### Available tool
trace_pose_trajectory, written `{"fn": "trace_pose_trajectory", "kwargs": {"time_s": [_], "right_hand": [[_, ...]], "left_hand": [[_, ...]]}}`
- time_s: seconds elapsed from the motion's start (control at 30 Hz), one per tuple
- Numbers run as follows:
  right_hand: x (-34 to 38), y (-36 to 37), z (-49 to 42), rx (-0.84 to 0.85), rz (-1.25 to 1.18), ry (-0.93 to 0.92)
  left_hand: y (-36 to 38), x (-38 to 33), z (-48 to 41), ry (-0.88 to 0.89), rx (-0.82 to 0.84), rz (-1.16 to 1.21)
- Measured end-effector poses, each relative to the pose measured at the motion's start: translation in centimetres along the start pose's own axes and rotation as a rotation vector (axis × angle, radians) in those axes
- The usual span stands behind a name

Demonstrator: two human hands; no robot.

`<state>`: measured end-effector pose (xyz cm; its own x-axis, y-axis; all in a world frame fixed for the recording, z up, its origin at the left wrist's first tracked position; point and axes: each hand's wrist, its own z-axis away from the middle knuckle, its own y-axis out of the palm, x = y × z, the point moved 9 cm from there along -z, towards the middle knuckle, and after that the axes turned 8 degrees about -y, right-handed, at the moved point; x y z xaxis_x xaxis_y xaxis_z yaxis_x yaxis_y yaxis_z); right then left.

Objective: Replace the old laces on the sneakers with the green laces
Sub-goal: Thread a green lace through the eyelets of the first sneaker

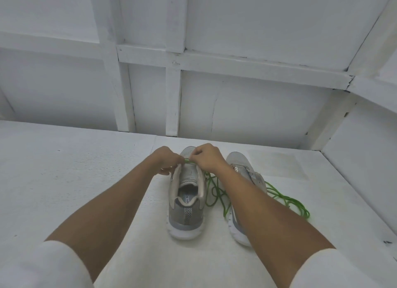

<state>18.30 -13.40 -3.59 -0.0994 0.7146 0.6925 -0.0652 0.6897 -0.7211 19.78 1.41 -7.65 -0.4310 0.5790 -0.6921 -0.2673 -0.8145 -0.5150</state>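
Both hands are clenched on the green lace (188,161): the left hand (166,161) and the right hand (207,159) each pinch it with curled fingers, and a short taut stretch of it runs between them across the front of the first sneaker (186,214). Nearest the camera, 2 white sleeves (43,266) end at bare forearms that reach forward over the white table (86,169). The first sneaker, grey with a white sole, stands upright between the forearms, its heel toward the person and its toe pointing straight away, so its long axis runs near to far. Its collar is open, and inside lies only a pale insole with a few printed letters, too partial to read. Just to its right, the second sneaker (251,176) also has its heel near and its toe far, with its long axis leaning a little leftward toward the toe; the right forearm crosses over its middle and hides much of it. From the right hand the green lace drops down between the 2 sneakers in loose loops on the table, and more green loops (285,198) lie just right of the second sneaker; whether these are 1 lace or 2 cannot be told. Beyond the toes the table meets a wall of white framed panels (236,105).
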Motion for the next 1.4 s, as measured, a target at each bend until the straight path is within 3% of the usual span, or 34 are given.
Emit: {"fn": "trace_pose_trajectory", "kwargs": {"time_s": [0.27,1.4], "right_hand": [[-1.0,1.2,-0.4,0.038,-0.043,0.046],[-1.6,2.3,-1.1,0.035,0.051,0.099]], "left_hand": [[0.3,1.6,-0.5,-0.082,0.046,0.227],[0.4,2.1,-1.2,-0.092,0.047,0.276]]}}
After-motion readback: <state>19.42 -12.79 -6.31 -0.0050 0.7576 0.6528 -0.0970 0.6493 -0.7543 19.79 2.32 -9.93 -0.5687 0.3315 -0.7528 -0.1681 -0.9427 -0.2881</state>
